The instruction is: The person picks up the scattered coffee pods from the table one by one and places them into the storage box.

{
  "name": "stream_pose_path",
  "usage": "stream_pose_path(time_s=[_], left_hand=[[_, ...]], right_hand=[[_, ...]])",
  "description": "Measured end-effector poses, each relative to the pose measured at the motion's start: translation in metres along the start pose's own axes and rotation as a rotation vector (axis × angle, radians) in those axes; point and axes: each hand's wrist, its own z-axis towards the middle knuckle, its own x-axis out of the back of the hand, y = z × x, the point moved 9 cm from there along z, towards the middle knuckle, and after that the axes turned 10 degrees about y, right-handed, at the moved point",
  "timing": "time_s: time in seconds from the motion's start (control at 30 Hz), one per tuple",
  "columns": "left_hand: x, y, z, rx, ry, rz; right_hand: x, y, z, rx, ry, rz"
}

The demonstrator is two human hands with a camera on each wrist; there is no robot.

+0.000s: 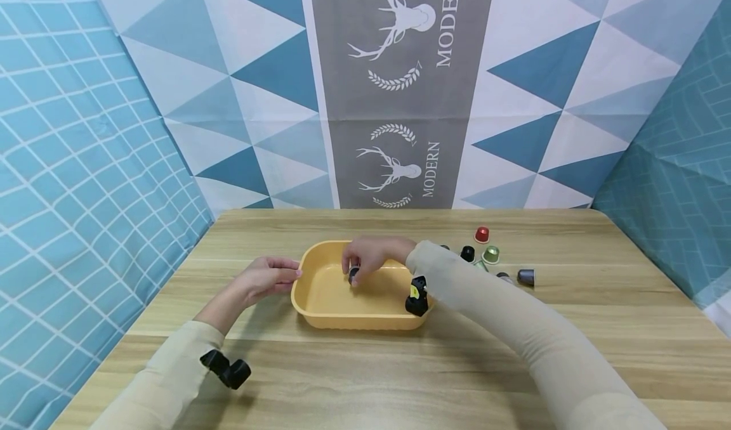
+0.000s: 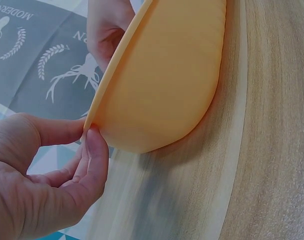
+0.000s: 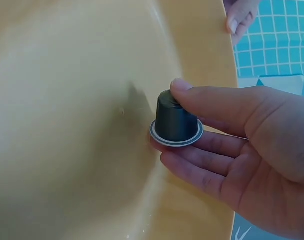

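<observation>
A yellow plastic basin (image 1: 365, 321) sits on the wooden table in front of me. My left hand (image 1: 267, 278) pinches its left rim; in the left wrist view the thumb and fingers (image 2: 96, 150) lie on opposite sides of the edge. Inside the basin, my right hand (image 1: 371, 255) holds a dark coffee capsule (image 3: 175, 121) between thumb and fingers. The capsule's wide, pale-rimmed end faces the fingers, and the thumb presses its narrow end. No other capsule shows on the visible part of the basin floor.
Right of the basin lie several capsules: a red one (image 1: 482, 234), a black one (image 1: 467, 254), a green one (image 1: 491, 254) and a dark grey one (image 1: 526, 277). The right sleeve (image 1: 485, 309) partly covers others. Patterned cloth (image 1: 274, 87) hangs behind the table (image 1: 354, 379).
</observation>
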Motion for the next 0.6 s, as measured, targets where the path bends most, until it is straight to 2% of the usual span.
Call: stream_pose_path(time_s=[0.27,0.6], left_hand=[[-0.0006,-0.0002,0.0002,-0.001,-0.002,-0.010],[0.0002,-0.0006,0.0002,-0.003,-0.001,-0.016]], right_hand=[[-0.0048,0.0024,-0.0004,-0.035,-0.042,-0.038],[-0.0031,0.0026,-0.0037,-0.059,-0.052,0.000]])
